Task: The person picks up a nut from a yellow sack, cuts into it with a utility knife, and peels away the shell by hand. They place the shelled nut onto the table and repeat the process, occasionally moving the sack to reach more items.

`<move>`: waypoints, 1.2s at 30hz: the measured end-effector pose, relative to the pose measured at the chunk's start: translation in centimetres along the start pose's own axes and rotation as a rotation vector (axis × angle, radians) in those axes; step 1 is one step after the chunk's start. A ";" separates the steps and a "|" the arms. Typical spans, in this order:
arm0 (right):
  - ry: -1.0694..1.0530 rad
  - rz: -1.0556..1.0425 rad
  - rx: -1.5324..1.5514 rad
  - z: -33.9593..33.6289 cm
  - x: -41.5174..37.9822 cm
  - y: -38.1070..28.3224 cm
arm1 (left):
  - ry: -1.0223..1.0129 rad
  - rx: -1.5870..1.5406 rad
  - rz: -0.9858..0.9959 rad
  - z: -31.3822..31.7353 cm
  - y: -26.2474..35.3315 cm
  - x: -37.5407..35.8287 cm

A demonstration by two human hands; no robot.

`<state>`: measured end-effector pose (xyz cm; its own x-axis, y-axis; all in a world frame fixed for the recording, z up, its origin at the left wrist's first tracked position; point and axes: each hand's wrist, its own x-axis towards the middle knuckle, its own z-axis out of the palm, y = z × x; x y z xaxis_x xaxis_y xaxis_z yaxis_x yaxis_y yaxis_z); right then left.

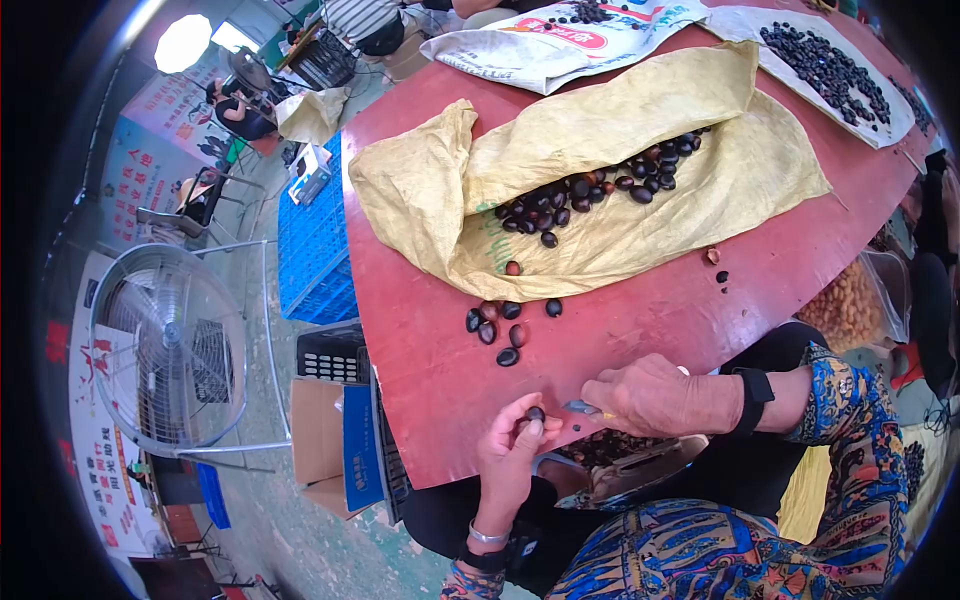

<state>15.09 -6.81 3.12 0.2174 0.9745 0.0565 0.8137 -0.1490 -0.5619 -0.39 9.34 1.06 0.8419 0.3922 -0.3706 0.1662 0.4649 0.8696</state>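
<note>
My left hand (512,446) pinches a dark nut (536,413) between thumb and fingers, over the edge of the red table (420,420). To its right, my right hand (640,400) is wrapped round a small knife (580,407), whose short blade points toward the nut without touching it. Several dark nuts (508,356) lie loose on the table ahead of my hands. Beyond them a yellow woven sack (640,240) is spread out, with a heap of dark nuts (580,188) in its fold.
White sacks (520,60) with small dark pieces lie at the table's far side. Below my hands is a container of shell scraps (610,447). Blue crates (315,250), a cardboard box (315,430) and a large fan (170,335) stand left. A bag of brown nuts (845,305) is right.
</note>
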 end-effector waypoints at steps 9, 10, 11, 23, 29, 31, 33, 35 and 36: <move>-0.040 0.024 -0.010 0.6 0.6 0.0 | 0.048 1.041 0.761 0.6 -0.6 1.4; -0.042 0.026 -0.012 0.7 0.6 0.0 | 0.062 1.053 0.768 0.7 -0.7 1.4; -0.031 0.019 -0.027 0.8 0.7 0.0 | 0.077 1.065 0.775 0.8 -0.7 1.4; -0.086 -0.025 -0.217 1.2 0.9 -0.4 | 0.051 1.067 0.843 0.1 -1.1 1.9; -0.137 -0.042 -0.299 1.1 0.7 -0.6 | 0.024 1.087 0.877 -0.1 -1.1 2.1; -0.154 -0.051 -0.312 1.2 0.4 -0.4 | 0.032 1.080 0.872 -0.4 -1.3 2.2; -0.125 -0.076 -0.314 1.5 0.0 -0.1 | 0.037 1.073 0.869 -0.5 -1.4 2.2; -0.135 0.010 -0.210 1.0 0.2 0.0 | 0.046 1.044 0.862 -0.5 -1.4 2.1; -0.147 0.096 -0.104 0.8 0.3 0.0 | 0.046 1.045 0.861 -0.4 -1.3 2.1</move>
<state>14.75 -6.34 2.48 0.2222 0.9678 -0.1184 0.8460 -0.2518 -0.4700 0.90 9.88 -1.02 0.8614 0.2861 0.4197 -0.0740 -0.7468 0.6610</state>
